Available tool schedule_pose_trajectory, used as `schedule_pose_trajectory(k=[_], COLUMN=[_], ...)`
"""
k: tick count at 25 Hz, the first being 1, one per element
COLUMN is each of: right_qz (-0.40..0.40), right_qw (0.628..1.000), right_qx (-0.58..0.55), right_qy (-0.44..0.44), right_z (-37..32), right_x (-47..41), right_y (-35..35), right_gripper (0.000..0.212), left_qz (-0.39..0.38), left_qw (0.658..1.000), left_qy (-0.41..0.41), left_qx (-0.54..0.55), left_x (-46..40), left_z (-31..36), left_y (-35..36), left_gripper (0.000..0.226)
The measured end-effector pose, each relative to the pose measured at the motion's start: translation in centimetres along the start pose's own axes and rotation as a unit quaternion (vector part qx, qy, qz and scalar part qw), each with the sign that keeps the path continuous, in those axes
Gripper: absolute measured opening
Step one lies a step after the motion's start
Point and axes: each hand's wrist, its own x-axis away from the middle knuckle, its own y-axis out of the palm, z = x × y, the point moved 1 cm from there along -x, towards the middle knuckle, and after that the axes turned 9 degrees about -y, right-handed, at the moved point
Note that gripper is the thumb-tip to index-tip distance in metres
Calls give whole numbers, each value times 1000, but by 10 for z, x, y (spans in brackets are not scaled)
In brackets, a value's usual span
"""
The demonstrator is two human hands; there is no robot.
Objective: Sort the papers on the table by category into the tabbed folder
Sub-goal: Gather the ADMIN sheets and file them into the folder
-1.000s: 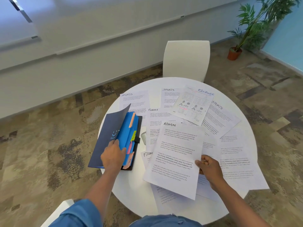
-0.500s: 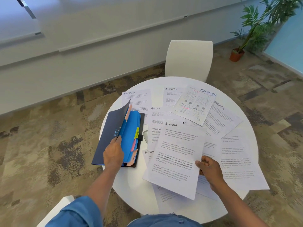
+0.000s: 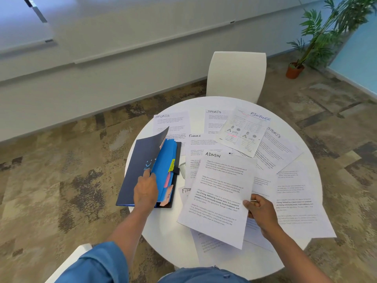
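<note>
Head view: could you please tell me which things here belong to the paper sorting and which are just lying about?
Belonging to the job:
tabbed folder
ADMIN sheet
loose papers
left hand
right hand

Just lying about:
white chair
potted plant

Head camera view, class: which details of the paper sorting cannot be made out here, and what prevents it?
- Pink tabs of the dark blue tabbed folder: lettering too small.
- White sheet starting "FIN": heading covered by the white ADMIN sheet held by the right hand.
- Left hand: fingertips hidden inside the folder.
- Small grey object: mostly covered by papers, unidentifiable.
</note>
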Motion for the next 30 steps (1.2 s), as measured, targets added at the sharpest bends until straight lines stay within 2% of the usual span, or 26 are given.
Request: schedule_pose_trajectory(k=[4, 7, 9, 14, 20, 30], right_qz=[6, 10, 13, 20, 15, 13], right_qw=[1000, 1000, 1000, 1000, 1000, 1000], right_qx=[-4, -3, -4, -2, -5, 7], right_qy=[10, 9, 7, 4, 8, 9], right_z=[3, 2, 1, -1, 4, 5], right_x=[1, 2, 4, 4, 6, 7], right_y=[-3, -5, -6, -12, -13, -14], right_gripper=[9, 9, 9, 9, 11, 8], left_qz=[40, 62, 58, 28, 13, -2], left_qw=[997, 993, 992, 998, 1000, 999], left_qy=[12, 3, 2, -9, -17, -20], left_qx=[-64, -102, -110, -53, -5, 43], left_x=[-1, 2, 2, 1, 1, 3], left_z=[1, 0, 0, 4, 2, 2], left_y=[7, 14, 23, 30, 27, 19], left_gripper=[33, 78, 90, 82, 58, 67])
